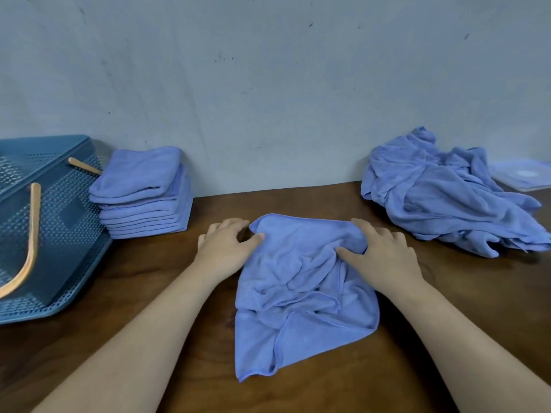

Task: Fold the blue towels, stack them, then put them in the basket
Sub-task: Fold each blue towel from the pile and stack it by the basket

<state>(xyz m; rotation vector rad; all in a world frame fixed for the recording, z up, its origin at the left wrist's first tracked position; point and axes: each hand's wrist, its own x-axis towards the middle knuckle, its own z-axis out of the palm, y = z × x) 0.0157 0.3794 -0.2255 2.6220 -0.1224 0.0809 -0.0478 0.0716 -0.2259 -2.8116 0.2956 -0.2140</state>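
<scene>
A crumpled blue towel (298,293) lies on the brown table in front of me. My left hand (226,242) pinches its far left corner between thumb and fingers. My right hand (378,251) grips the bunched cloth at its far right corner. A neat stack of folded blue towels (143,195) stands at the back left against the wall. Right beside the stack sits a blue perforated basket (59,222) with tan handles. A loose heap of unfolded blue towels (441,195) lies at the back right.
The grey wall (268,99) closes off the back of the table. A clear plastic lid or tray (524,175) lies behind the heap at the far right. Bare dark wood table (149,278) shows between the basket and the towel.
</scene>
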